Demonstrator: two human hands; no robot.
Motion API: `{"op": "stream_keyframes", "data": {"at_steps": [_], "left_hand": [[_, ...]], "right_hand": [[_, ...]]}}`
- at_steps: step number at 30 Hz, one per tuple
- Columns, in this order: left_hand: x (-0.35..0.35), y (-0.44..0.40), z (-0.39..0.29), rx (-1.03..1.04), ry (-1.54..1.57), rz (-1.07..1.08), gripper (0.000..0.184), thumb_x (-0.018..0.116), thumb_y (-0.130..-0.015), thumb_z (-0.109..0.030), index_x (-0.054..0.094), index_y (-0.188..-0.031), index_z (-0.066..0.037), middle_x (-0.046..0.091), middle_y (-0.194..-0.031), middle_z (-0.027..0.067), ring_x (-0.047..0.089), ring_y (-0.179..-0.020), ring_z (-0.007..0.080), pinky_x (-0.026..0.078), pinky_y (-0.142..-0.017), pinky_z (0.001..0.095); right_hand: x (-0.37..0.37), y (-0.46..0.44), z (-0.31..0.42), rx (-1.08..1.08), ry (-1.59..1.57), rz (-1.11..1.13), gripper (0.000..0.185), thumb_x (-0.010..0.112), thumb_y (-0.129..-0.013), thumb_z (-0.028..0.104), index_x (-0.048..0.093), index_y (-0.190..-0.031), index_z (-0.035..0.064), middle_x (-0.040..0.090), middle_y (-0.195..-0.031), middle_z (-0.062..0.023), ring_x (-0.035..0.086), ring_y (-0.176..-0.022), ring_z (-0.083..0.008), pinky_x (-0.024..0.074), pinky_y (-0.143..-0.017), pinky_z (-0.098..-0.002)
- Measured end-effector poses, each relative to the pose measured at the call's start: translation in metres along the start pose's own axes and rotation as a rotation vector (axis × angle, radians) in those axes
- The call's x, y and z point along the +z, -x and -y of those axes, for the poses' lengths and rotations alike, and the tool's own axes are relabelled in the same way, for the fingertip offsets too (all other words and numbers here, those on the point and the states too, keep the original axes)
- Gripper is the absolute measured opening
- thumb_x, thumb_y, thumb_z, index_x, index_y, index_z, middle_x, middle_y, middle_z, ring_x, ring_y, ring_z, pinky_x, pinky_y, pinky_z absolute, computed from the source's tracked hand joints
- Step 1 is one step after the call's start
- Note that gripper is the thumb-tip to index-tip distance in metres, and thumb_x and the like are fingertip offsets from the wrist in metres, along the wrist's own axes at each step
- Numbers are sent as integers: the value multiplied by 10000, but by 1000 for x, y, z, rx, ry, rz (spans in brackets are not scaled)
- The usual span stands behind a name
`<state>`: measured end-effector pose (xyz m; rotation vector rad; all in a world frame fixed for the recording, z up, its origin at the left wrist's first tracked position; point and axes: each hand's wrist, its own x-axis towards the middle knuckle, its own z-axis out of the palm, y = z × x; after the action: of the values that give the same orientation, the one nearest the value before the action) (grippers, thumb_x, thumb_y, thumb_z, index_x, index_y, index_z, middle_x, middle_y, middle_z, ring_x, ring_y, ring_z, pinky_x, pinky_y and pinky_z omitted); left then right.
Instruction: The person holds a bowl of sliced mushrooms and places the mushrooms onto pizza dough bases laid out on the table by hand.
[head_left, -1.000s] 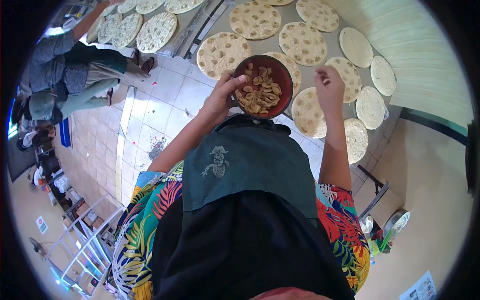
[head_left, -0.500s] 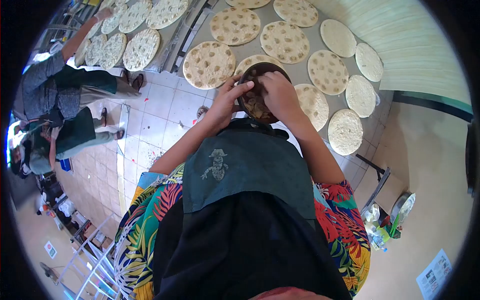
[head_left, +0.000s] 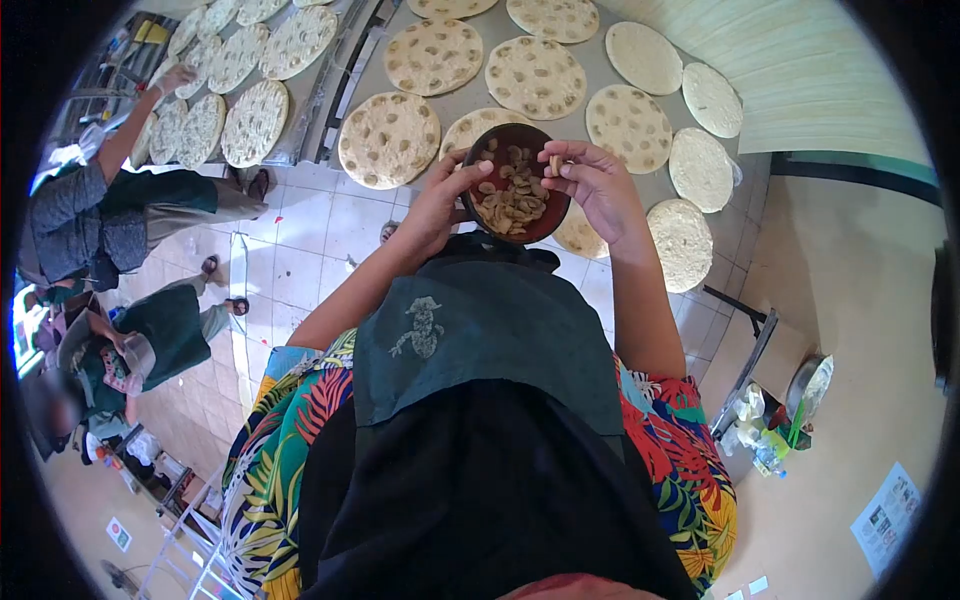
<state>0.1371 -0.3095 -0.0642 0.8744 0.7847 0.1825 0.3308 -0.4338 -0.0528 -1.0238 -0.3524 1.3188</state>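
My left hand [head_left: 438, 205] grips the left rim of a dark bowl [head_left: 556, 212], thumb over the edge. Inside the bowl lie pale brown mushroom slices [head_left: 515, 195]. Just above the bowl's right side, my right hand [head_left: 600, 185] pinches a few mushroom slices [head_left: 556, 165] between thumb and fingers. Beyond the bowl, round flat pizza bases [head_left: 537, 77] dotted with similar slices cover a grey table [head_left: 470, 108]. One partly topped base [head_left: 485, 130] is half hidden behind the bowl. Farther right are bases with no slices [head_left: 643, 58].
Left of a gap, another table [head_left: 308, 125] carries several topped bases [head_left: 255, 122]. A co-worker [head_left: 70, 215] reaches over it with a gloved hand [head_left: 174, 80]. A second person [head_left: 165, 335] stands nearer with a clear tub [head_left: 137, 355]. A pale wall panel [head_left: 800, 80] borders the right.
My right hand has come up out of the bowl to its right with mushroom slices pinched in it. The view has shifted slightly. The second person at left now shows a clear tub.
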Motion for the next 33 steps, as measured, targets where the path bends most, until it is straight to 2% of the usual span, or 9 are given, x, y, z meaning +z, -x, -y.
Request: {"op": "stream_keyframes", "data": {"at_steps": [10,13,15,16,18,22,24,29,33], "left_hand": [[3,-7,1,31,25,43,731,684,-807,-395,346,-1344,-33,480,-1240,150,521,-1121,251,477,-858,411],[3,-8,2,18,12,34,740,686,-803,-396,343,-1348,-33,482,-1233,154,522,-1119,250,480,-858,413],[5,-6,2,19,14,25,743,689,-800,-393,344,-1348,-28,485,-1227,154,527,-1107,248,480,-856,415],[7,-6,0,19,19,25,743,689,-800,-393,344,-1348,-28,485,-1227,154,527,-1107,248,480,-856,415],[9,-3,-3,13,25,39,739,693,-796,-391,355,-1345,-29,493,-1215,154,531,-1094,247,483,-844,407],[6,-6,1,12,33,17,715,692,-798,-386,372,-1333,-36,500,-1208,141,534,-1087,237,487,-834,403],[0,-10,6,16,36,-15,691,690,-800,-381,386,-1321,-43,509,-1201,129,536,-1082,227,491,-830,402],[-11,-10,6,46,107,-32,696,671,-822,-351,345,-1348,-32,501,-1224,121,524,-1122,217,477,-882,397],[-19,-12,10,52,103,-75,689,659,-825,-347,345,-1349,-27,510,-1210,126,519,-1126,210,457,-902,409]], "right_hand": [[13,-3,-1,-87,462,-87,246,590,-854,-20,611,-1098,-34,655,-930,-93,649,-787,-157,545,-743,-271],[21,0,4,-139,849,-95,223,586,-841,-27,621,-1061,-32,660,-914,-77,651,-785,-147,536,-732,-257],[24,0,7,-380,1440,-34,205,573,-823,-42,624,-1021,-30,663,-887,-70,654,-779,-149,529,-730,-257],[25,0,9,-378,1444,-32,205,573,-823,-42,624,-1021,-30,663,-887,-70,654,-779,-149,529,-730,-257],[25,-3,12,-32,1155,-32,179,551,-812,-41,623,-975,-28,666,-865,-145,663,-711,-181,524,-659,-288],[4,-7,15,-58,787,60,165,561,-802,-51,623,-955,-49,661,-858,-130,673,-734,-195,546,-681,-302],[-7,0,27,-132,514,-87,142,569,-801,-59,619,-934,-65,649,-859,-115,678,-814,-213,565,-730,-316],[-92,4,31,-282,408,-496,185,615,-763,-84,628,-947,-63,651,-873,-103,669,-831,-199,551,-748,-291],[-181,-8,-9,-233,678,-742,174,663,-726,-68,672,-897,-37,668,-827,-87,635,-732,-155,505,-694,-252]]}}
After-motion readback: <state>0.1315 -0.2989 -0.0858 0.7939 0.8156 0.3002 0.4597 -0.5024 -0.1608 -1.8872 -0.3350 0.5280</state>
